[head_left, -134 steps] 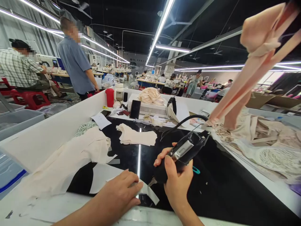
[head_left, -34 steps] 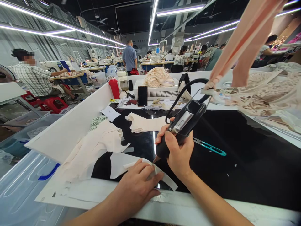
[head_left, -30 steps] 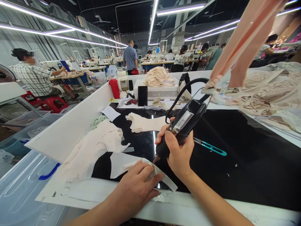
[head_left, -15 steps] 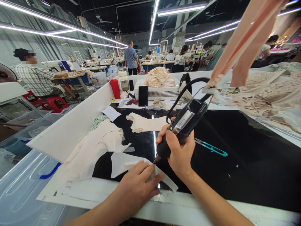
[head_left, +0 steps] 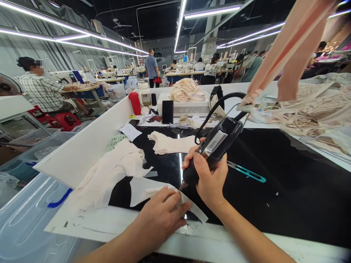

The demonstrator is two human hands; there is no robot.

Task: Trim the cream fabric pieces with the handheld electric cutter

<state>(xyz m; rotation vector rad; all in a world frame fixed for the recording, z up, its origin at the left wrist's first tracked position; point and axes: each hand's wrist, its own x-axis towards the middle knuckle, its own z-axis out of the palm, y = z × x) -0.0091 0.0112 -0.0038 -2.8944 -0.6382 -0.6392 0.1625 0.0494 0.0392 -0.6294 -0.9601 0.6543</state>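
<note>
My right hand [head_left: 210,175] is wrapped round a black corded hand tool [head_left: 216,140] with a metal plate on its side, tilted down to the left. Its narrow pointed tip [head_left: 183,186] meets a pale cut fabric piece [head_left: 139,190] just beyond my left fingertips. My left hand [head_left: 166,210] lies on that piece, fingers stretched out and pressing it to the black tabletop. A narrow folded strip [head_left: 150,190] of cream fabric shows on the piece and runs under my left fingers. What lies beneath my palm is hidden.
Cream fabric pieces [head_left: 115,164] lie heaped at left, and a flat stack [head_left: 170,142] lies behind. Turquoise thread snips [head_left: 251,174] rest right of the tool. A phone [head_left: 167,111] leans against a white vented box [head_left: 189,108]. Peach fabric strips [head_left: 287,54] hang at upper right.
The view shifts very slightly. Both hands, the tool and the fabric piece stay almost in place. In the background, a standing person with a red bag has turned a little.
</note>
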